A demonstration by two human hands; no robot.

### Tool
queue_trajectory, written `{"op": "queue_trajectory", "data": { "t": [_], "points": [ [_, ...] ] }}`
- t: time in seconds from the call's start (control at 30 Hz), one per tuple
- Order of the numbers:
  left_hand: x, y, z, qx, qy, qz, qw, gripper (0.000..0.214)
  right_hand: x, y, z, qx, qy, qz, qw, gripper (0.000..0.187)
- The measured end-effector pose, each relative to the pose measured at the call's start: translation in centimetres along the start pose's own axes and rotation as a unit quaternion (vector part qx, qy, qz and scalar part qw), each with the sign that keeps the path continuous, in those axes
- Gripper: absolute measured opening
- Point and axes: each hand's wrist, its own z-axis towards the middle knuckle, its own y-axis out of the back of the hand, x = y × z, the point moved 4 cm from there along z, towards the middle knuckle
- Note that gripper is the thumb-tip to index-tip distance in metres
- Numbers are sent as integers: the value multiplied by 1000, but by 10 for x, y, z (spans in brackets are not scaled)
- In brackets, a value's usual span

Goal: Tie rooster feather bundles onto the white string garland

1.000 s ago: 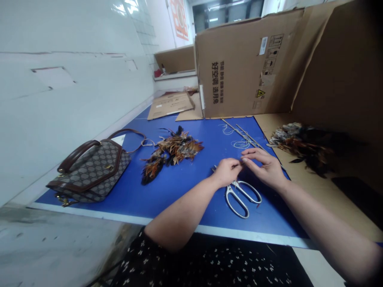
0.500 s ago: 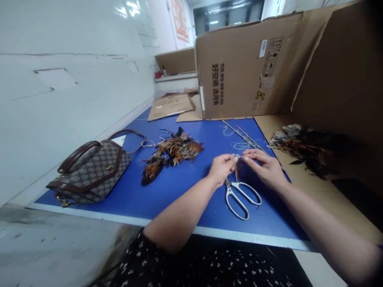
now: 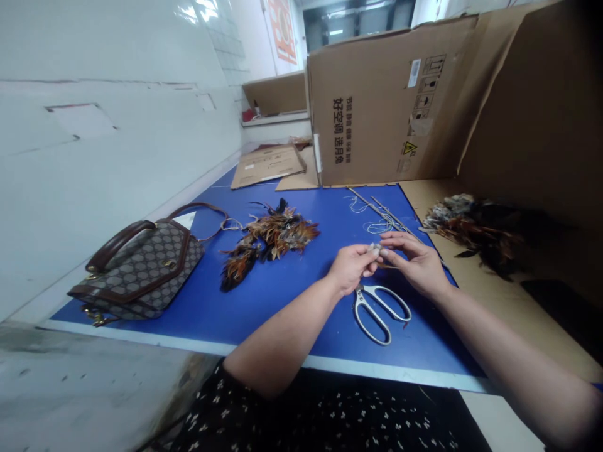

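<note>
**Feather tuft pinched between our two hands**

Far to the left of the grip, a patterned brown handbag lies on the blue table. Between the bag and the grip sits a loose pile of rust and black feathers. Our left hand comes next, its thumb and forefinger pressed together on the feather tuft, which is small and pale and held just above the table. Our right hand meets it from the other side with its fingertips closed on the same tuft, so both hands touch at the pinch. Just below the grip, towards us, steel scissors lie flat on the table, their blade tips hidden under our left hand. Beyond the grip, away from us, lie a tangle of pale thread and thin sticks. Right of the grip, a second heap of dark feathers rests on brown cardboard. A large cardboard box stands behind everything.
</note>
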Motion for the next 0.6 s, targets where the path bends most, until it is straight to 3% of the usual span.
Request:
{"op": "queue_trajectory", "data": {
  "t": [0.2,0.6],
  "points": [
    [0,2,-3,26,40,55,997,47,5,4,2,29,11,5,999,23],
    [-15,6,-9,35,2,146,989,52,-1,1,-1,67,-27,65,995,20]
  ]
}}
